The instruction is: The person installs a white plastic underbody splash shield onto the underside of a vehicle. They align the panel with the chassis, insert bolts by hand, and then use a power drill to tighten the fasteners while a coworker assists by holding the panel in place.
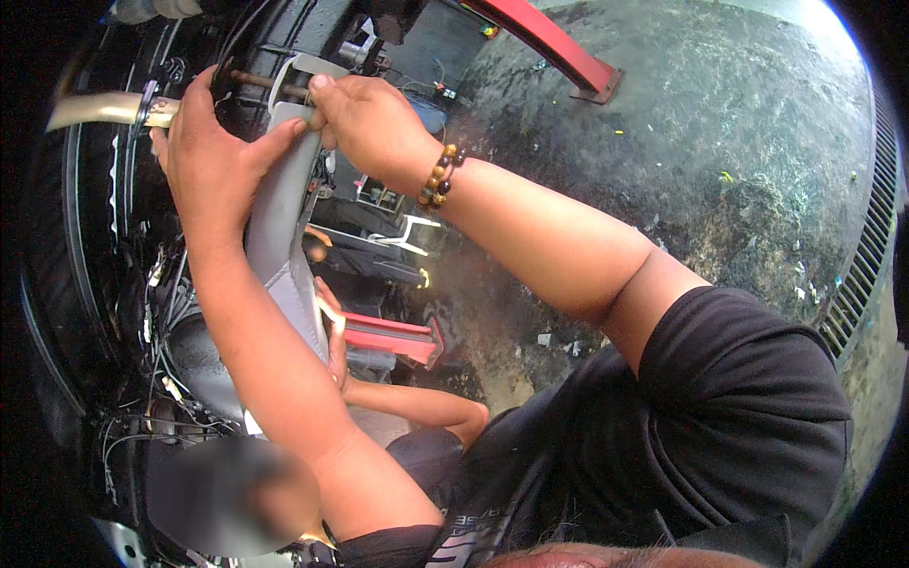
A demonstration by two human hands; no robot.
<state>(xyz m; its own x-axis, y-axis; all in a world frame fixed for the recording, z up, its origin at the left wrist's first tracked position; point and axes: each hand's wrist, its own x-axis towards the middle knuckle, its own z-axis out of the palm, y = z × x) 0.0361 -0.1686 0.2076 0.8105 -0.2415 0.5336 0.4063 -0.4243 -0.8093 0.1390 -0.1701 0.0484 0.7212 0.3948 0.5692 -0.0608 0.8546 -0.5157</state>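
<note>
My right hand (374, 123) is closed, its thumb and fingertips pinched at the near end of a thin rusty rod (265, 82). The rod passes through a light grey bracket-like end (295, 68) at the top of a long grey panel (284, 208). My left hand (213, 156) has its thumb and fingers spread wide. Its thumb tip is by the panel's upper edge, and its index finger reaches up near the rod's far end. Beside its other fingers lies a tan pipe (99, 111) with a dark clamp (146, 102). The index fingertip's contact is hidden.
Lower down, a co-worker's hand (333, 336) supports the panel; their head is blurred at lower left. Dark vehicle underbody and loose wires (180, 312) fill the left. Red lift arms (559, 47) stand over a stained floor (701, 123); a drain grate (864, 237) runs along the right.
</note>
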